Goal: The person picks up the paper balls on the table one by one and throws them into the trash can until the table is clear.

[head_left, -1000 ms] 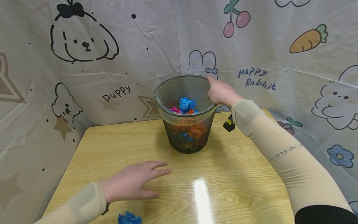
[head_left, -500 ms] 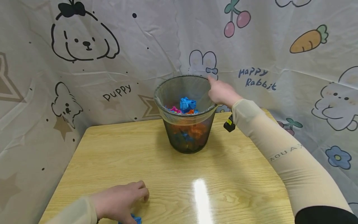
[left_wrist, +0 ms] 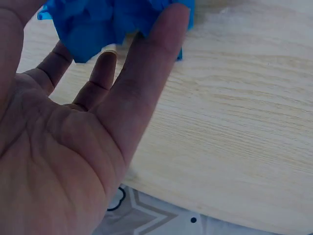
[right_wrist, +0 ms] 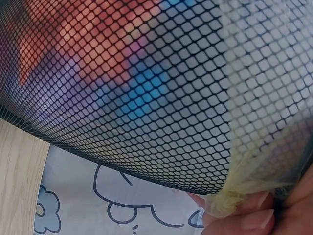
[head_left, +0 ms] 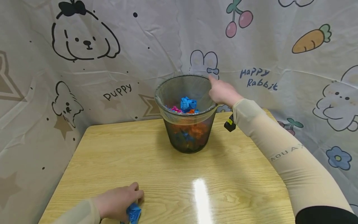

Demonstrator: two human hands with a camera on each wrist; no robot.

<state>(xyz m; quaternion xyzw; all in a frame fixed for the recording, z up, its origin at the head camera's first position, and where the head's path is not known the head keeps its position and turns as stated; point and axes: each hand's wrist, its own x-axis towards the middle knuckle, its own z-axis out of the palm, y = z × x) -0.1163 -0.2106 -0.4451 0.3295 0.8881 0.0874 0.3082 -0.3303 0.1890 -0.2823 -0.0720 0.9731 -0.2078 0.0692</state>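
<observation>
Near the front of the table, my left hand (head_left: pixel 117 200) pinches a crumpled ball of blue paper (head_left: pixel 134 213). In the left wrist view, the thumb and fingers close around the blue paper ball (left_wrist: pixel 98 27) at the top edge, just over the wood. At the back stands a black mesh wastebasket (head_left: pixel 172 140), upright and lined with a thin translucent bag (right_wrist: pixel 266 98). My right hand (head_left: pixel 223 93) grips its right rim, with the fingertips (right_wrist: pixel 254 220) by a gathered knot of the liner. Crumpled blue paper (head_left: pixel 188 105) lies inside, on top of pink and orange pieces.
The light wooden table (head_left: pixel 112 155) ends at the back against a printed curtain (head_left: pixel 156 37), which also hangs along the left side. A small black device (head_left: pixel 230 123) sits at my right wrist.
My left hand has lowered from over the table toward the front, and its spread fingers have closed on the blue paper ball. The right hand stays on the wastebasket rim.
</observation>
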